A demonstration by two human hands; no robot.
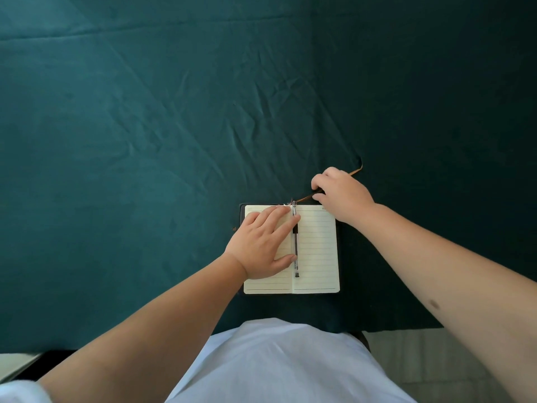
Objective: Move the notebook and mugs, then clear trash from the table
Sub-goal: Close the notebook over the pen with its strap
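Note:
An open lined notebook point(316, 251) with a dark cover lies near the table's front edge. A clear pen point(295, 251) rests along its centre fold. My left hand point(261, 242) lies flat on the left page, fingers spread, fingertips touching the pen. My right hand point(340, 191) is just beyond the notebook's top right corner, pinching the brown ribbon bookmark point(356, 171) that runs from the spine. No mugs or trash are in view.
A dark teal cloth point(174, 126) covers the table, wrinkled in the middle. The table's front edge runs just above my white shirt point(279, 365). Pale floor point(412, 344) shows at the lower right.

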